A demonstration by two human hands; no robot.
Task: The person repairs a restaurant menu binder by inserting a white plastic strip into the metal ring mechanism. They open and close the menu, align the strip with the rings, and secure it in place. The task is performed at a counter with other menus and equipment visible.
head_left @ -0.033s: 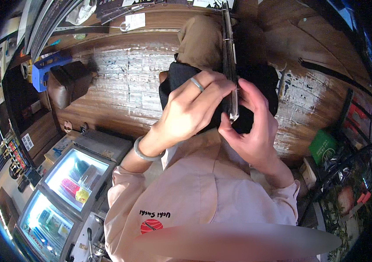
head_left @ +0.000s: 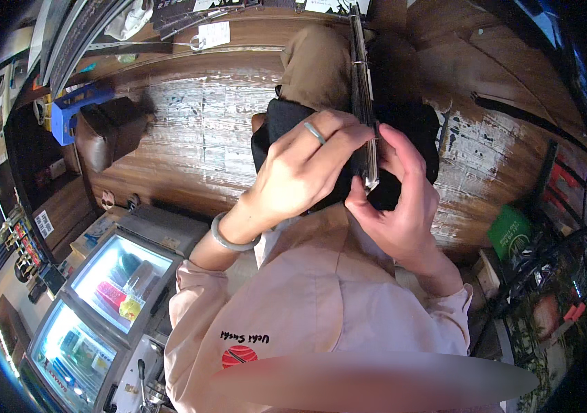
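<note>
A thin, dark ring-bound book (head_left: pixel 361 82) stands edge-on in front of me, its stacked pages and a metal ring showing along the narrow side. My left hand (head_left: pixel 300 162), with a ring on one finger and a bangle at the wrist, pinches the book's near part from the left. On the other side my right hand (head_left: pixel 403 196) grips the near end, thumb at the bottom corner and fingers along its right side. The covers' faces are turned out of sight. Behind the book are my lap and a black stool seat or cloth (head_left: pixel 290 120).
A wooden counter edge (head_left: pixel 259 41) with papers runs along the top. At left are a brown leather stool (head_left: pixel 111 131), a blue crate (head_left: pixel 66 113) and a lit glass-topped freezer (head_left: pixel 121 279). A green box (head_left: pixel 510 233) and plants lie at right, over worn wooden flooring (head_left: pixel 197 131).
</note>
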